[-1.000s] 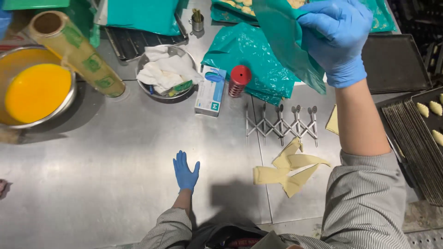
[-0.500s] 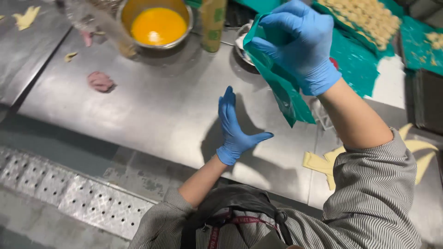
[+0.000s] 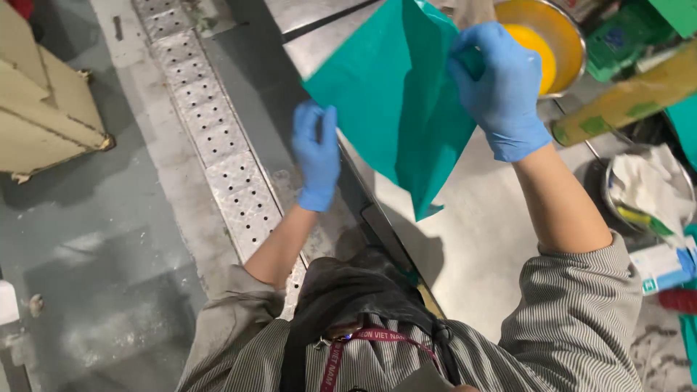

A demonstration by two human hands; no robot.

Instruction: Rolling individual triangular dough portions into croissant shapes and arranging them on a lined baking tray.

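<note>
My right hand (image 3: 501,87), in a blue glove, grips the top of a green plastic sheet (image 3: 396,101) and holds it up in the air over the edge of the steel table (image 3: 465,218). The sheet hangs down in a point. My left hand (image 3: 316,152), also in a blue glove, is raised beside the sheet's left edge with its fingers straight, holding nothing; whether it touches the sheet is unclear.
A metal bowl of yellow liquid (image 3: 543,45) sits behind my right hand. A roll of film (image 3: 628,101) and a bowl of crumpled white cloth (image 3: 646,192) lie at right. A perforated floor drain (image 3: 218,138) and stacked tan trays (image 3: 43,94) are at left.
I have turned left, toward the floor and table edge. My right hand has carried the green sheet out over the edge. My left hand has lifted off the table up to the sheet.
</note>
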